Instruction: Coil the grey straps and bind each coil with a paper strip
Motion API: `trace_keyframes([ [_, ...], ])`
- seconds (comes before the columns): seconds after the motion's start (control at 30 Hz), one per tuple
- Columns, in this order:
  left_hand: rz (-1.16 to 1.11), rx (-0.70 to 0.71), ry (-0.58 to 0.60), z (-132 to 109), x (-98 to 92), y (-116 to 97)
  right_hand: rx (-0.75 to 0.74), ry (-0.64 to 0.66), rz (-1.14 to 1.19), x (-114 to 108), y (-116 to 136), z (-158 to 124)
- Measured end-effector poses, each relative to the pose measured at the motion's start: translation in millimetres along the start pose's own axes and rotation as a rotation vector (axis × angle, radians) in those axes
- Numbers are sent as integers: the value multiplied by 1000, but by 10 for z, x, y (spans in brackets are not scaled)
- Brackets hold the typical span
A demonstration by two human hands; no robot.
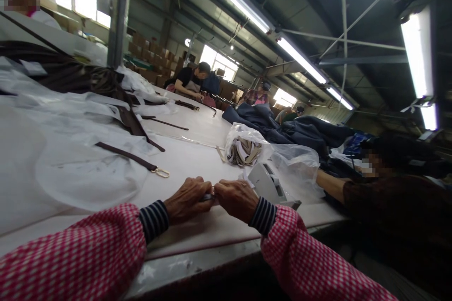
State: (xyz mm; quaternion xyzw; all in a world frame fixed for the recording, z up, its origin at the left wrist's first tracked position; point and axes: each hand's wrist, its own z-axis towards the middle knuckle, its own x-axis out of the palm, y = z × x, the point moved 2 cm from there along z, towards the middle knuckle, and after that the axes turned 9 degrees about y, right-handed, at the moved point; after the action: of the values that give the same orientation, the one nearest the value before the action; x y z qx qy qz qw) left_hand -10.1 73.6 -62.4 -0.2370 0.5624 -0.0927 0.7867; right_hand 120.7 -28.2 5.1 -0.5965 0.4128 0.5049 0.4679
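Both of my hands meet over the near side of the table. My left hand is closed around a small grey, metal-looking object, mostly hidden by the fingers. Pressed up against it, my right hand is closed too, with the fingers pinched together; what lies in them cannot be made out. Just beyond my right hand stands a light grey tape dispenser. A dark brown strap with a gold-coloured ring lies ahead of my left hand.
Clear plastic sheeting and dark brown straps cover the left side. A plastic bag with a bundle of beige strips lies ahead. Dark blue fabric is heaped behind. A co-worker's arm reaches in at right.
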Motion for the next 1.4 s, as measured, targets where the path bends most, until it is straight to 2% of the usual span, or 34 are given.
trace_keyframes([
  [0.13,-140,-40,5,17,-89,-68,-21,-60,0,29,-31,-114],
  [0.27,-573,-118,-3,37,-193,-101,-33,-237,108,58,-12,-214],
  [0.4,-965,-188,-40,57,-243,-51,0,-407,158,199,54,-245],
  [0.57,-1063,-183,-81,100,-238,18,97,-603,-53,409,146,-143],
  [0.7,-1028,-237,-74,100,-243,11,119,-592,19,445,182,-106],
  [0.8,-787,-206,-62,81,-312,-30,97,-558,191,353,35,-255],
  [0.87,-516,-158,-83,76,-364,-46,159,-577,284,232,-228,-484],
  [0.93,-267,-106,-114,77,-380,-38,351,-600,374,90,-615,-813],
  [0.97,-163,-71,-127,78,-367,-25,501,-600,439,30,-834,-1004],
  [1.07,52,54,-115,70,-239,45,757,-576,518,-63,-1388,-1535],
  [1.13,108,96,-55,54,-114,109,860,-488,622,6,-1618,-1771],
  [1.2,115,96,-2,36,-3,166,923,-382,762,147,-1721,-1889],
  [1.3,85,55,-10,21,82,213,955,-306,933,325,-1749,-1907],
  [1.4,37,0,-42,16,96,229,962,-284,1012,342,-1781,-1850],
])
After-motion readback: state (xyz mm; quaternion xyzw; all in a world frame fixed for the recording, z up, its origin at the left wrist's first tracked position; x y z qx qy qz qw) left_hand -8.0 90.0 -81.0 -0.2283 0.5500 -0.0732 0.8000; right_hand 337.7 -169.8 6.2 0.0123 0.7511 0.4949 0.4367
